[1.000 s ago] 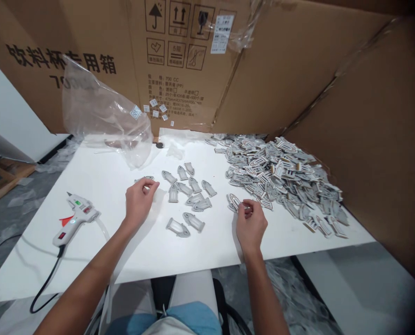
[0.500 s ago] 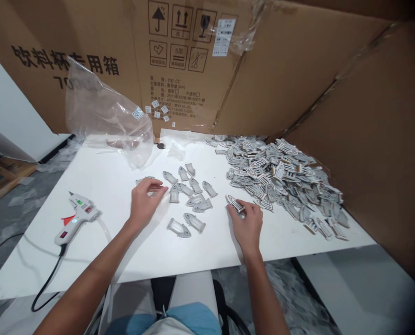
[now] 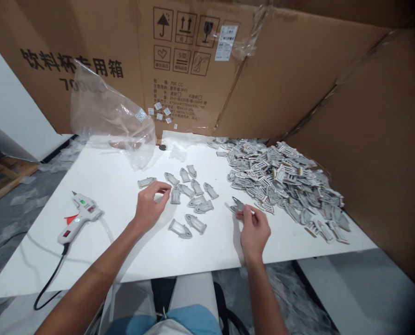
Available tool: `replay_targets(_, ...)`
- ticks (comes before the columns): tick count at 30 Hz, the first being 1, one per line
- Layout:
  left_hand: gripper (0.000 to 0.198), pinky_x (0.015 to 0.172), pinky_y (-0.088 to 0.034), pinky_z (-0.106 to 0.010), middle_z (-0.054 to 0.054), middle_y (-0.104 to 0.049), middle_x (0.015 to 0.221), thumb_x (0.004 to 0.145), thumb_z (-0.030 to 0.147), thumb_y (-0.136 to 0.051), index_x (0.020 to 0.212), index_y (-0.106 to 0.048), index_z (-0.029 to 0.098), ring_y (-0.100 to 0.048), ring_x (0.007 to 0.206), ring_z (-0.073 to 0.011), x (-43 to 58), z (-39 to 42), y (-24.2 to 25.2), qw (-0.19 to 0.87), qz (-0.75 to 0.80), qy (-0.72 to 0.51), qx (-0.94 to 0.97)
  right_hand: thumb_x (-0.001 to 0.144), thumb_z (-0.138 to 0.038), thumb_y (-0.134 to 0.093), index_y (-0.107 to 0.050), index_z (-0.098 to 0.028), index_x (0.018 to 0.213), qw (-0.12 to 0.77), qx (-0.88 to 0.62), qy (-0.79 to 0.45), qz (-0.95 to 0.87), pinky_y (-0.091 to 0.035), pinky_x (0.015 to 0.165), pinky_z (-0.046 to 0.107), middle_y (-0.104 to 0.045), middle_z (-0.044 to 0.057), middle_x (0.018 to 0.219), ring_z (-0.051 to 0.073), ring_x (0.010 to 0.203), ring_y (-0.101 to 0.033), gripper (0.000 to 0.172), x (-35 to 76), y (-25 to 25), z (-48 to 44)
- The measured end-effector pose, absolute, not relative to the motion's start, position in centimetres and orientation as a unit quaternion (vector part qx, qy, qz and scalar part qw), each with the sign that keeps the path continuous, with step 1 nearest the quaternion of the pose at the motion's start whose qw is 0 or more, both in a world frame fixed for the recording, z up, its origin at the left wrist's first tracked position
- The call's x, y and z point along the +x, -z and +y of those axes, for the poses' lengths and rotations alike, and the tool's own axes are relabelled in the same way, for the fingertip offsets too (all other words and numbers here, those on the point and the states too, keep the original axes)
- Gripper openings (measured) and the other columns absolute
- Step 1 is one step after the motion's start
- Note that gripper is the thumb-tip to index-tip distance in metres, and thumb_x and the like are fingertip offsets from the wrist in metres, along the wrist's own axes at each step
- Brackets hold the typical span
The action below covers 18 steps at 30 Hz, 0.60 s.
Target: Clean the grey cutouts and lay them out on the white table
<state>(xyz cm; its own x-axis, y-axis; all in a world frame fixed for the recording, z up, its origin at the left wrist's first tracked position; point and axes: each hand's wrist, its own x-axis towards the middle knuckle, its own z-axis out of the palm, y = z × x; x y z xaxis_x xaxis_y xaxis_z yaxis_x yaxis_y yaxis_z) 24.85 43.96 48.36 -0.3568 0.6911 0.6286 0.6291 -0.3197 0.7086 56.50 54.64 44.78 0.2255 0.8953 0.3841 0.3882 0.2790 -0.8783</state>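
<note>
Grey piece (image 3: 238, 205), small and pointed, pinched at one end in the right hand (image 3: 255, 233), its grip nearly closed and firmly on that piece, held just above the white surface (image 3: 88, 265). Close beside it on the right, a big heap of grey pieces (image 3: 284, 188), spread and overlapping, many with white or dark striped faces. Left hand (image 3: 148, 208) resting low over the surface, its grip loosely curled and half closed, with nothing showing in it, though the palm side stays out of sight. Just beside those fingertips, loose grey pieces (image 3: 193, 200), about a dozen and a half, lying apart from one another in a rough cluster between the two hands, most pointing the same general way. Farther left on the surface, a glue gun (image 3: 83, 211) lying on its side, well apart from the left hand, with a black cord (image 3: 50, 284) trailing off the edge. Behind the pieces, a crumpled plastic bag (image 3: 111, 130) slumped against a cardboard sheet (image 3: 71, 60) printed with dark characters and package symbols. Second cardboard sheet (image 3: 360, 139) standing along the right side, behind the heap.
</note>
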Motion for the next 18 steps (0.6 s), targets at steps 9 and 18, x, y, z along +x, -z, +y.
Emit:
replay_targets(9, 0.018, 0.076, -0.065, -0.031, -0.007, -0.081, 0.109, 0.101, 0.014, -0.07, 0.109, -0.079, 0.027, -0.079, 0.093, -0.0183, 25.8, 43.3, -47.9, -0.049, 0.485, -0.544, 0.683, 0.102, -0.063, -0.066, -0.071, -0.021, 0.105, 0.495, -0.475, -0.461, -0.563, -0.049, 0.062, 0.031, -0.072, 0.0, 0.078, 0.017, 0.061, -0.06, 0.042, 48.2, -46.3, 49.6)
replay_targets(18, 0.022, 0.077, -0.064, -0.027, -0.005, -0.083, 0.102, 0.099, 0.007, -0.07, 0.115, -0.073, 0.022, -0.079, 0.09, -0.0166, 26.4, 43.3, -47.6, -0.061, 0.434, -0.51, 0.74, 0.094, -0.06, -0.078, -0.068, -0.022, 0.112, 0.492, -0.431, -0.548, -0.521, -0.046, 0.052, 0.027, -0.081, 0.007, 0.096, 0.014, 0.059, -0.056, 0.043, 45.6, -45.4, 48.4)
